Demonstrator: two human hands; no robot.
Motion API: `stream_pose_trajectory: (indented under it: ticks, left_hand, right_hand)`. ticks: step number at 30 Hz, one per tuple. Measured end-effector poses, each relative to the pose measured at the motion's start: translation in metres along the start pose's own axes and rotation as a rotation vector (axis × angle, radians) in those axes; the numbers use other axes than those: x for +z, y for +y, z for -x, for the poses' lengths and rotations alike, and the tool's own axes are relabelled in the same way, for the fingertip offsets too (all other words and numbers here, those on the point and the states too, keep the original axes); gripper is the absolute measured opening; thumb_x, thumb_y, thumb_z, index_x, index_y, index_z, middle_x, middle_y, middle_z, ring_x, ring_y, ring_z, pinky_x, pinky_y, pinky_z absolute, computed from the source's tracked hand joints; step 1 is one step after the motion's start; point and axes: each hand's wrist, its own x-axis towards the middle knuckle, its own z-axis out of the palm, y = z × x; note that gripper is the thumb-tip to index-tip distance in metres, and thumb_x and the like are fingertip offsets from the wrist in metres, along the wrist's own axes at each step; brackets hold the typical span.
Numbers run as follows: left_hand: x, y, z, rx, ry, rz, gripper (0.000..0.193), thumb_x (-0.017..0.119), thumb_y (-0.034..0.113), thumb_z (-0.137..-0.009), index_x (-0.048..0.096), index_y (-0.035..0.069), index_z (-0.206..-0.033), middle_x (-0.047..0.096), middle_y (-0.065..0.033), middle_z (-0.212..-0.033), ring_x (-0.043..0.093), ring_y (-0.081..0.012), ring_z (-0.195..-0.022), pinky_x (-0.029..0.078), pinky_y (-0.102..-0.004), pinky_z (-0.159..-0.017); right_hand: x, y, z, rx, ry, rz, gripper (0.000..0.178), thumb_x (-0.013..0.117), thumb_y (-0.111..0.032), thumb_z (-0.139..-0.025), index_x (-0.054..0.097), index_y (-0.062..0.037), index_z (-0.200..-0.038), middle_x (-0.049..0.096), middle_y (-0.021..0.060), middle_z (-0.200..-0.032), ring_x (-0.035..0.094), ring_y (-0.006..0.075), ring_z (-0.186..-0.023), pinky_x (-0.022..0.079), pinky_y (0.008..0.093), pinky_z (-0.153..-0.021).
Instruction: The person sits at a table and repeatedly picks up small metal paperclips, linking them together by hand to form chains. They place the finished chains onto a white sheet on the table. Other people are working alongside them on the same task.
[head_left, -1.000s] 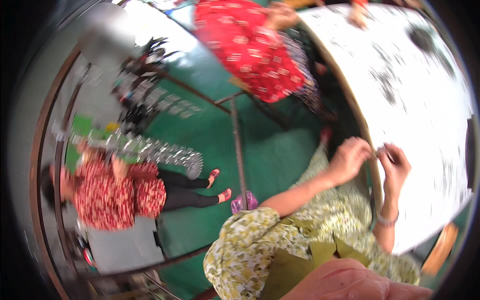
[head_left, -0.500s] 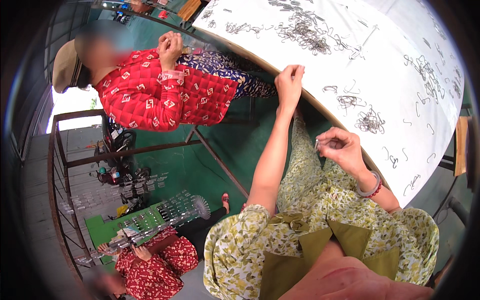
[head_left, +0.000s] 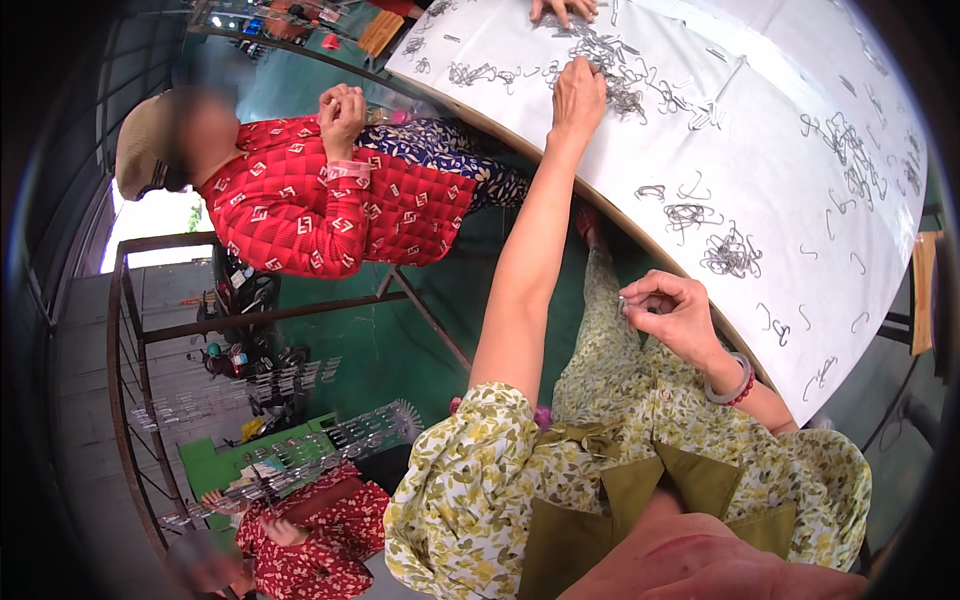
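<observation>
My left hand is stretched out over a loose pile of bent wire hooks on the white-covered table. Its fingers are bent together at the pile's near edge, and the fingertips are hidden. Closer to me, my right hand is held just off the table's edge, above my lap. Thumb and fingers there pinch a small silvery metal piece, mostly covered by the fingers. Two smaller heaps of hooks, one a tangled clump, lie beyond that hand.
Another person's hand touches the far side of the pile. A person in a red patterned shirt sits at the left by the table. Below are a metal frame and a person in red floral clothes beside a rack of metal pieces.
My left hand has moved away from me, from the table's edge onto the hook pile. My right hand has shifted slightly, still pinching the metal piece. Another person's hand has appeared at the pile.
</observation>
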Motion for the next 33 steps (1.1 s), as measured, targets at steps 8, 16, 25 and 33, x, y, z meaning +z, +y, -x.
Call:
stream_pose_trajectory:
  ticks: [8,16,25,33]
  left_hand:
    - [0.052,-0.1,0.035,-0.029,-0.263,-0.351,0.018,0.053,0.004,-0.078,0.064,-0.002,-0.091,0.065,-0.0228,-0.09,0.064,-0.0366,-0.087,0.051,-0.0442,-0.078]
    - [-0.01,-0.051,0.055,-0.112,-0.028,-0.349,0.015,0.056,0.01,-0.078,0.066,0.001,-0.085,0.066,-0.0148,-0.081,0.064,-0.0299,-0.075,0.051,-0.0391,-0.072]
    - [-0.126,0.048,0.189,-0.272,0.252,0.633,0.017,0.067,0.016,-0.074,0.068,0.0,-0.078,0.068,-0.0132,-0.075,0.068,-0.0211,-0.073,0.052,-0.0304,-0.072]
    - [-0.163,0.1,0.275,-0.162,0.145,0.708,0.015,0.069,0.014,-0.076,0.066,0.002,-0.084,0.063,-0.0126,-0.086,0.06,-0.0242,-0.087,0.047,-0.0353,-0.079]
  right_hand:
    - [0.027,0.012,0.008,-0.049,-0.015,0.128,0.018,0.061,0.011,-0.074,0.064,0.0044,-0.091,0.064,0.0052,-0.078,0.061,0.0093,-0.071,0.05,0.0199,-0.064]
    - [0.034,0.053,0.013,-0.166,0.043,0.155,0.018,0.061,0.009,-0.081,0.061,0.0062,-0.098,0.064,0.0102,-0.08,0.06,0.0144,-0.069,0.05,0.0249,-0.067]
    - [0.036,0.041,-0.004,-0.27,0.077,0.251,0.02,0.06,0.008,-0.083,0.059,0.01,-0.103,0.065,0.0125,-0.087,0.061,0.0167,-0.075,0.052,0.028,-0.071]
    - [0.061,0.026,0.002,-0.317,0.206,0.292,0.021,0.062,0.002,-0.083,0.058,0.0116,-0.102,0.065,0.0146,-0.089,0.062,0.0181,-0.079,0.051,0.0273,-0.076]
